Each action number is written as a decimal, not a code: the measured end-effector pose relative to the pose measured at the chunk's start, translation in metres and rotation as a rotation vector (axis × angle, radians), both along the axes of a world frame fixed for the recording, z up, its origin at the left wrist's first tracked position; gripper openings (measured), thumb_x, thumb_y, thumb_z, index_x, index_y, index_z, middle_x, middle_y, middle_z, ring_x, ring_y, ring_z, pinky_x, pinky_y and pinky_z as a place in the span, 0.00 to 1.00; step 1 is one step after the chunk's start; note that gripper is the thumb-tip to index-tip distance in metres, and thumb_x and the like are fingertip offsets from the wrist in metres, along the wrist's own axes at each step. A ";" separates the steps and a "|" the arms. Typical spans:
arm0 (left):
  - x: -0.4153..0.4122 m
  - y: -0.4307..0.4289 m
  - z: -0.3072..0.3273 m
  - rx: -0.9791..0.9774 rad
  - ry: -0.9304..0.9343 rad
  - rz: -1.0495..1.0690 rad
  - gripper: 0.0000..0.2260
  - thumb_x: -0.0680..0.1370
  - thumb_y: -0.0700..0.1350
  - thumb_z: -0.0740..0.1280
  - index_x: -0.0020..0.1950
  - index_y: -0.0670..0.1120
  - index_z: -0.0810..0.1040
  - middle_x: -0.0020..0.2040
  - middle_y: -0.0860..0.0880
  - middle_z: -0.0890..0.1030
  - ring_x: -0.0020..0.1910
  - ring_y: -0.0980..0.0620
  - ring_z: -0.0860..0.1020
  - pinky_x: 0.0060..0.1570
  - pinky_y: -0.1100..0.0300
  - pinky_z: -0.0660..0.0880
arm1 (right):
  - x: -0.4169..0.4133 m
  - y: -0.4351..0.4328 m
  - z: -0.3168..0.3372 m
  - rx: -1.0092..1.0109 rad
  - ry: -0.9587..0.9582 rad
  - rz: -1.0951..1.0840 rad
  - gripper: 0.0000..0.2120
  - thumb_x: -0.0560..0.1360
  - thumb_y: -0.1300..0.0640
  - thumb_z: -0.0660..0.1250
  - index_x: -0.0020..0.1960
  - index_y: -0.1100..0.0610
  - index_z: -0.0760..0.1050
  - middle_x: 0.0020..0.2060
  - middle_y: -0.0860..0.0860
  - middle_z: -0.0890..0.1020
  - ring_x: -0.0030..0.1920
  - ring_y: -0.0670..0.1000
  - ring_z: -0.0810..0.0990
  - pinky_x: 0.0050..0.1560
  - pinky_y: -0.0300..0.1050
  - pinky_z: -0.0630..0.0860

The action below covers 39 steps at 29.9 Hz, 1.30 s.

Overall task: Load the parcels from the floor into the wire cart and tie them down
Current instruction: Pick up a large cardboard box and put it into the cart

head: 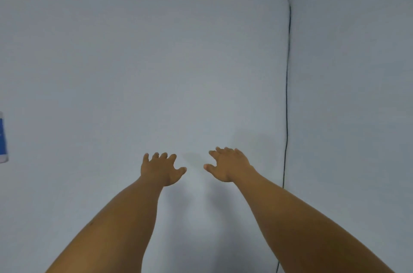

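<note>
- Plainly, left hand and right hand, fingers spread, gripped nothing before the smooth matte wall.
- Thin black cable ran down the wall's corner edge.
- Parcels, cart lay unseen.

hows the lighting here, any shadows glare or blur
Head view: dim, even, bluish light with no glare; faint soft shadows on the wall between and beside the left hand and right hand; whole view slightly soft; the cable bows a little, probably wide-angle distortion.

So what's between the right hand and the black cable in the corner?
Only bare wall, as the head view shows: nothing sits between the right hand and the black cable.
</note>
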State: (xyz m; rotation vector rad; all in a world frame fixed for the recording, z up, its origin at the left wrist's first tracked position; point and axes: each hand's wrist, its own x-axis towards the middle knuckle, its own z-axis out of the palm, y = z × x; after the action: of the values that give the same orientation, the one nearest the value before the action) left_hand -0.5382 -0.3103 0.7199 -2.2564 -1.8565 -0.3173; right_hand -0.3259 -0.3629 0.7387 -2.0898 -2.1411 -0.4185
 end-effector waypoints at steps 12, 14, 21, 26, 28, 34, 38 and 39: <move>-0.060 0.126 0.002 0.034 0.048 0.057 0.34 0.82 0.70 0.46 0.85 0.55 0.52 0.85 0.49 0.54 0.84 0.44 0.49 0.80 0.40 0.41 | -0.071 0.158 -0.009 0.023 0.008 0.083 0.33 0.83 0.34 0.49 0.84 0.49 0.53 0.83 0.50 0.55 0.82 0.55 0.54 0.81 0.57 0.49; -0.054 0.152 -0.001 0.035 0.057 0.030 0.34 0.82 0.70 0.46 0.85 0.55 0.52 0.85 0.50 0.53 0.84 0.45 0.49 0.81 0.41 0.41 | -0.067 0.185 -0.008 0.022 0.008 0.076 0.33 0.84 0.34 0.49 0.84 0.49 0.53 0.83 0.50 0.55 0.82 0.56 0.54 0.81 0.57 0.49; 0.039 0.236 0.002 0.061 0.089 -0.198 0.34 0.82 0.69 0.47 0.85 0.54 0.51 0.85 0.50 0.51 0.84 0.47 0.47 0.81 0.42 0.39 | 0.004 0.251 0.003 0.079 0.010 -0.043 0.33 0.83 0.34 0.50 0.83 0.49 0.54 0.83 0.50 0.57 0.82 0.55 0.56 0.81 0.58 0.51; 0.145 0.275 0.002 0.070 0.032 -0.389 0.34 0.83 0.69 0.47 0.85 0.54 0.52 0.85 0.50 0.52 0.84 0.46 0.48 0.81 0.42 0.41 | 0.098 0.251 0.012 0.101 -0.006 -0.246 0.33 0.83 0.34 0.49 0.84 0.49 0.53 0.83 0.50 0.56 0.82 0.55 0.54 0.81 0.59 0.49; 0.178 0.285 0.000 0.058 0.017 -0.447 0.33 0.83 0.68 0.47 0.85 0.54 0.53 0.85 0.50 0.53 0.84 0.46 0.49 0.81 0.42 0.42 | 0.136 0.241 0.009 0.088 0.012 -0.325 0.34 0.83 0.34 0.48 0.84 0.49 0.53 0.83 0.50 0.55 0.82 0.55 0.54 0.81 0.59 0.49; 0.333 0.280 -0.004 0.040 0.044 -0.741 0.33 0.83 0.68 0.46 0.85 0.54 0.53 0.85 0.49 0.53 0.84 0.45 0.50 0.81 0.41 0.42 | 0.255 0.187 -0.005 0.090 0.107 -0.662 0.33 0.83 0.34 0.49 0.84 0.49 0.53 0.83 0.51 0.57 0.82 0.55 0.55 0.81 0.59 0.49; 0.418 0.265 -0.007 0.074 0.049 -0.917 0.33 0.83 0.69 0.45 0.85 0.54 0.53 0.85 0.49 0.54 0.84 0.44 0.50 0.81 0.41 0.42 | 0.298 0.170 -0.015 0.098 0.101 -0.843 0.33 0.84 0.34 0.48 0.84 0.49 0.52 0.83 0.50 0.54 0.83 0.55 0.52 0.82 0.59 0.46; 0.436 0.266 -0.007 0.081 0.039 -0.940 0.34 0.83 0.69 0.45 0.85 0.54 0.53 0.85 0.49 0.54 0.84 0.44 0.50 0.81 0.40 0.42 | 0.306 0.166 -0.015 0.107 0.095 -0.886 0.33 0.84 0.34 0.48 0.84 0.49 0.51 0.83 0.50 0.54 0.83 0.55 0.52 0.82 0.59 0.46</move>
State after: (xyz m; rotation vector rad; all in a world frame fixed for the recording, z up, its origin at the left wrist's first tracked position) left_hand -0.1025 -0.0446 0.7128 -2.8745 -0.6198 -0.4525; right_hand -0.0195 -0.1970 0.7238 -2.8046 -1.0022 -0.4696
